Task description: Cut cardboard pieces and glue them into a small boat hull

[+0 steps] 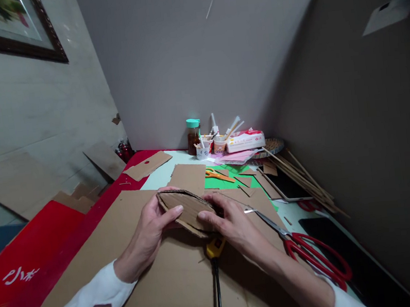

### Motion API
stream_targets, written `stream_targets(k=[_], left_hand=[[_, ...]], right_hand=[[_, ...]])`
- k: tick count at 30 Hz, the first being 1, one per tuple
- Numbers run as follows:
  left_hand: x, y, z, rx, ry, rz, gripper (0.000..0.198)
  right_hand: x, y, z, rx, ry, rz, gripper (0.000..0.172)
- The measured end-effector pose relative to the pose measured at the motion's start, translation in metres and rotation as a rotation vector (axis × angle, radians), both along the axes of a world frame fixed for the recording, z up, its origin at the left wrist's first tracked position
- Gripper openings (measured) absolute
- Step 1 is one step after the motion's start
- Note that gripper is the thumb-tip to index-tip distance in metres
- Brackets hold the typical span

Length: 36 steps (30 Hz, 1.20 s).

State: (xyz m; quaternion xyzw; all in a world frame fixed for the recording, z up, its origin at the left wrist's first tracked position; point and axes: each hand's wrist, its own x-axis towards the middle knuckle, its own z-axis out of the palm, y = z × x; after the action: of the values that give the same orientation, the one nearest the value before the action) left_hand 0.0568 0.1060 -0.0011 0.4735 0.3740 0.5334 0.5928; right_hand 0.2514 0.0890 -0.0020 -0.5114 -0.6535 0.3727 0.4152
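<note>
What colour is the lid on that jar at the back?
Turquoise; the lid shows in the head view.

Jar [194, 141], cups [220, 145], tissue pk [246, 142] L-to-R at table [160, 178] far edge; sticks [303, 181] nr far R corner; cardbd pc [189, 210] over sheet [163, 285].

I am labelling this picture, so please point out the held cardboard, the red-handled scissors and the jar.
Held cardboard [191, 204]: head view, on its face between the thumbs.
Red-handled scissors [287, 235]: head view, near the pivot.
Jar [193, 143]: head view, on its body.

Lower left: white characters, apparently "小米", on red box [42, 248] | Centre, right of middle: tissue pack [246, 142], print too small to read | Centre: paper cup [220, 145], markings illegible
</note>
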Motion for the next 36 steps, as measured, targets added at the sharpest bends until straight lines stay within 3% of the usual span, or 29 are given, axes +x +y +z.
stream_targets(k=[9,20,36], left_hand=[[0.0,0.0,-0.004,0.01,0.003,0.063,0.037],[0.003,-0.001,0.0,-0.002,-0.016,0.102,0.037],[0.009,0.002,-0.009,-0.016,-0.018,0.177,0.041]], right_hand=[[-0.006,-0.001,-0.006,-0.022,0.071,-0.044,0.033],[-0.013,-0.004,0.0,-0.086,0.208,-0.044,0.025],[-0.016,-0.001,-0.01,-0.046,0.187,-0.12,0.021]])
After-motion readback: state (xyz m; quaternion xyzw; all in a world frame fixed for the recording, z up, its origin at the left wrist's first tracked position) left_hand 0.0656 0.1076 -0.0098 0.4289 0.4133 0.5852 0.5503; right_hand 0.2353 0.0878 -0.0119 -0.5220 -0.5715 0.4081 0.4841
